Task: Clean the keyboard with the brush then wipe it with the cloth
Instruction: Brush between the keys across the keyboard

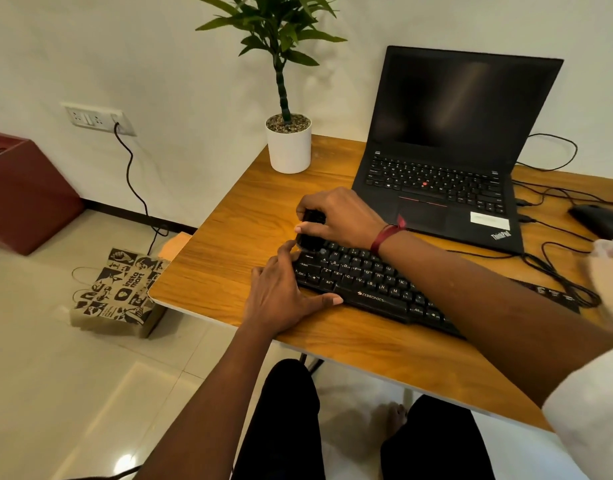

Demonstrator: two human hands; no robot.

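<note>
The black keyboard (367, 282) lay along the surface's (229, 244) near edge. The right hand (336, 216) had its fingers clamped on a black brush (310, 235) at the keyboard's far-left corner. The left hand (281, 299) lay flat at the keyboard's left end, fingers apart, thumb against its front edge. A laptop (454, 150) stood open behind.
</note>
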